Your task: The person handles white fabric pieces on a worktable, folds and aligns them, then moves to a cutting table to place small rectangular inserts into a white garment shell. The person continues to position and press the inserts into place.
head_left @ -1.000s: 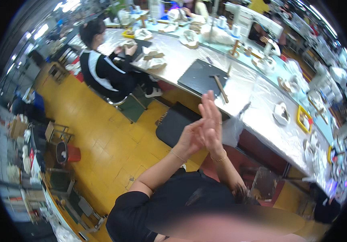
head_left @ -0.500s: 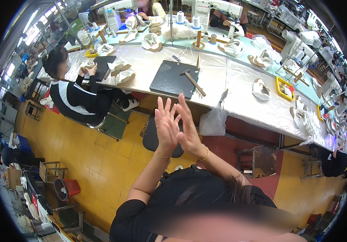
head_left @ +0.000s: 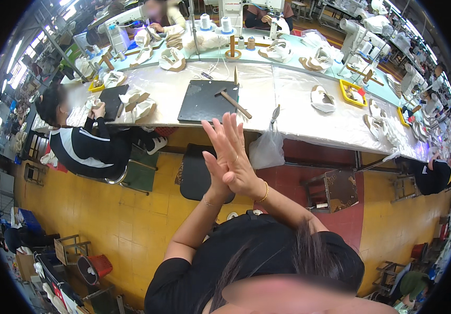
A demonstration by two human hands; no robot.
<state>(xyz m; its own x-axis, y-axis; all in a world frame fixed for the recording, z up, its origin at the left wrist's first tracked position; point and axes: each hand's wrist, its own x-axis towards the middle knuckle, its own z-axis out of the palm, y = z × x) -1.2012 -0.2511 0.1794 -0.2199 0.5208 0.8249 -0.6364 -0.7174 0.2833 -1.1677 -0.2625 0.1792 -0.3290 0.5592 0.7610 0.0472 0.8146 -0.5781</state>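
Note:
My left hand and my right hand are raised in front of me, palm against palm, fingers stretched upward. The right hand, with a ring and a gold bracelet at its wrist, lies over most of the left. Neither hand holds anything that I can see. Beyond the fingertips, a black board rests on the long covered table, with a hammer lying across its right side. A clear plastic bag hangs from the table edge, right of my hands.
A black stool stands between me and the table. To the left sits a co-worker holding a pale piece. Shoe uppers, a yellow tray and sewing machines line the table. A wooden stool stands at right.
My hands were slightly apart with fingers spread; now they have come together, palm to palm. The view has shifted, so the table and board appear further left.

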